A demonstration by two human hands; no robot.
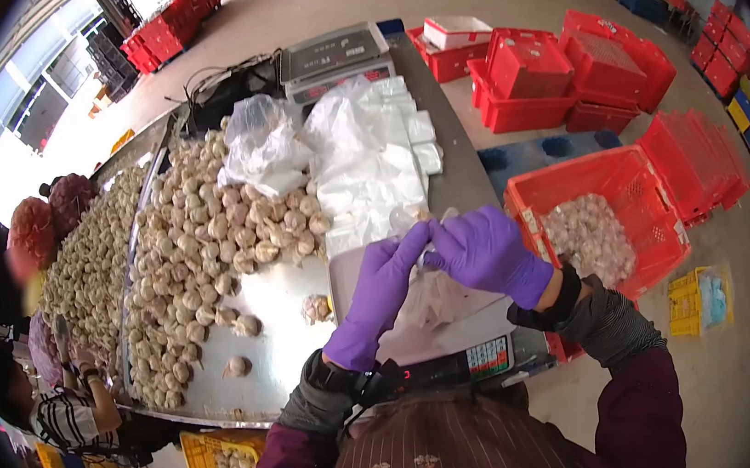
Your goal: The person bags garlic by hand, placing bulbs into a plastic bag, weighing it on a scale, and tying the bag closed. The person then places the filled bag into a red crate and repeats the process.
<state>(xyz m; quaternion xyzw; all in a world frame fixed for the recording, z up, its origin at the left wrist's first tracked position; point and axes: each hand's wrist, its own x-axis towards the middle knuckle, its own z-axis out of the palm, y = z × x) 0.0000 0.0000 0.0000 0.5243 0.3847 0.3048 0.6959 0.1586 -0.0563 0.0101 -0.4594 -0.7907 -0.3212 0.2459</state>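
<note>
While a co-worker (68, 398) in a striped top sits at the far left edge of the metal table (285, 337), the big heap of garlic bulbs (200, 245) spreads across its surface, with a few loose bulbs lying apart from the heap near you. Behind the heap, a crumpled clear bag (261, 145) and a stack of flat plastic bags (375, 155) lie side by side, and a scale (334, 58) stands at the far end.

Your left hand (380, 298), in a purple glove, reaches up and meets your right hand (486, 252) over the white weighing pan (441, 323) of the near scale. Both hands are brought together, fingertips pinching the top of a small clear bag (419, 229) that hangs between them above the pan. What the bag holds is hard to make out; a pale shape shows at its top. The scale's red display (490, 350) glows just below your wrists.

To your right, a red crate (614, 179) on the floor holds a pile of bagged garlic (590, 237). Beyond it, more red crates (579, 72) are stacked, well apart from the table. A yellow box (699, 301) sits on the floor near the crate.
</note>
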